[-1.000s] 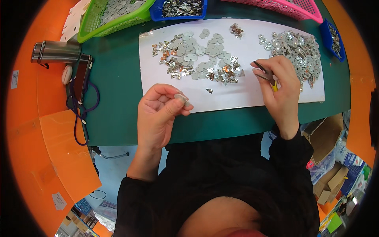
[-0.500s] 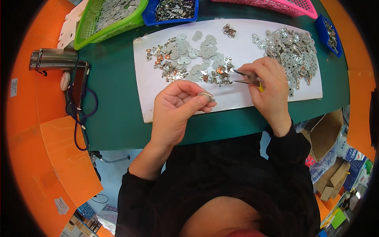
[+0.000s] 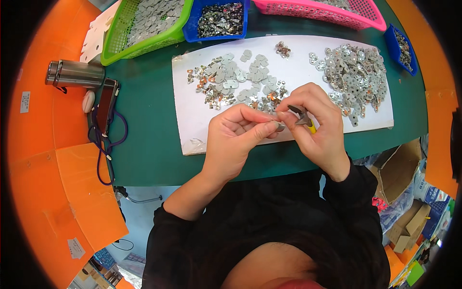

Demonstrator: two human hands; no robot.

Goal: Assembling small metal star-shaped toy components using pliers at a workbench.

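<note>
My left hand [image 3: 236, 139] pinches a small grey metal plate [image 3: 280, 127] between thumb and fingertips, above the near edge of a white board [image 3: 192, 137]. Close beside it, my right hand [image 3: 320, 127] is closed around pliers [image 3: 301, 115] with dark jaws and a yellow handle. Its thumb and index fingertips come up to the plate; whether they hold a small part there I cannot tell. On the board beyond my hands lie loose grey plates [image 3: 231, 72] and small shiny and coppery metal clips [image 3: 272, 98]. A larger heap of plates with fittings [image 3: 356, 77] lies to the right.
Along the back stand a green basket [image 3: 144, 48] of grey plates, a blue bin [image 3: 215, 36] of small metal parts and a pink basket [image 3: 327, 17]. Another blue bin [image 3: 402, 53] is at the far right. A steel flask [image 3: 77, 74] and a corded phone [image 3: 105, 106] lie left.
My right hand has moved left and nearer from the clips, bringing the pliers to my left hand. The plier jaws now point away from the clips. The whole view has shifted slightly.
</note>
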